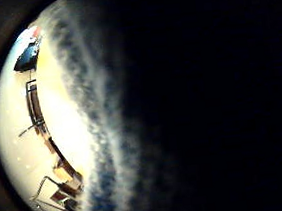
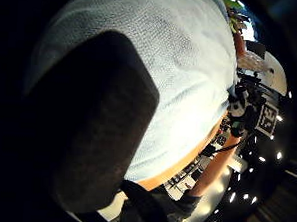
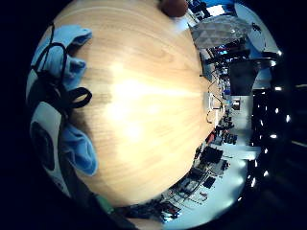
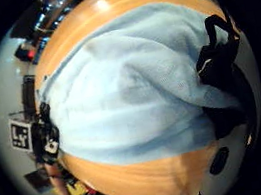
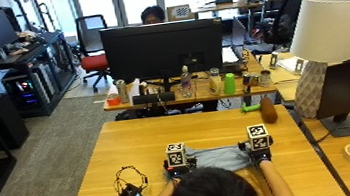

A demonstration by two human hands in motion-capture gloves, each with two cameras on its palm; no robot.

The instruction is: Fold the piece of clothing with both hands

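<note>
1. The cloth [image 5: 217, 157], light blue, lies bunched on the desk [image 5: 140, 142] just in front of me, between my two hands.
2. My left hand [image 5: 178, 170] is at the cloth's left end. Its thumb-side palm view is filled with the blue knit and a dark finger [image 2: 88, 123] lying across it. I judge my left grip is clamped on that end, though the fingers are mostly hidden under the marker in the outside view.
3. My right hand [image 5: 261, 156] is at the cloth's right end. Its thumb-side palm view shows the cloth spread under the palm, with desk wood on both sides. I cannot tell whether this grip is closed on the cloth or only resting near it.
4. Step in hand, as I judge it: I have both ends and am mid-fold, with the cloth gathered into a short band rather than laid flat.
5. Next I need both ends lifted or drawn together evenly, one over the other, then laid down with the edges lined up and the bunching pressed out.
6. The risk is an uneven fold if one end slips.
7. No container takes part in the task. Far off, bottles [image 5: 217, 82] stand on another desk beyond a monitor [image 5: 162, 49], and a lamp [image 5: 319, 40] stands at far right.
</note>
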